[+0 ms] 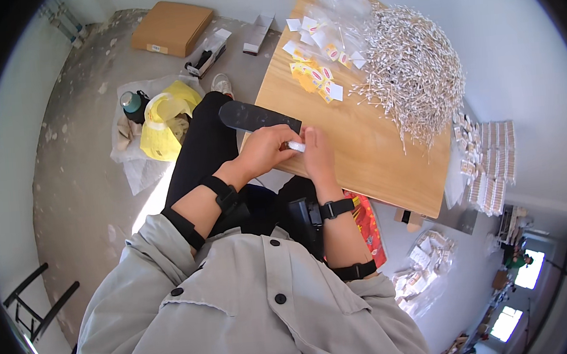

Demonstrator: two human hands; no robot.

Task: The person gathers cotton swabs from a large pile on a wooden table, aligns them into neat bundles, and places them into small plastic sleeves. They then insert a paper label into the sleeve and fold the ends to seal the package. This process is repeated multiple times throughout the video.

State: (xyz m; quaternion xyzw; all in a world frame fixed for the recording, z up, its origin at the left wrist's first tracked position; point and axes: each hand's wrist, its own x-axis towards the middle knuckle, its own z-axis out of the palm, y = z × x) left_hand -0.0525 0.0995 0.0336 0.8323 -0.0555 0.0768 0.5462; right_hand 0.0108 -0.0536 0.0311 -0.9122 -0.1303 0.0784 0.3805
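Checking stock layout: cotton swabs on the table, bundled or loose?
Loose: the cotton swabs lie spread in one untidy heap on the wooden table, sticks pointing every way, no band or wrap visible.

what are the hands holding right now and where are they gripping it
Both the left hand and right hand pinch a small white packet between them, one at each end.

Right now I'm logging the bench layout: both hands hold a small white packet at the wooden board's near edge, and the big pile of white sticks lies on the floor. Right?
Not quite. The head view shows the pile of white sticks lying on the wooden board, not the floor. The left hand and right hand do hold the small white packet.
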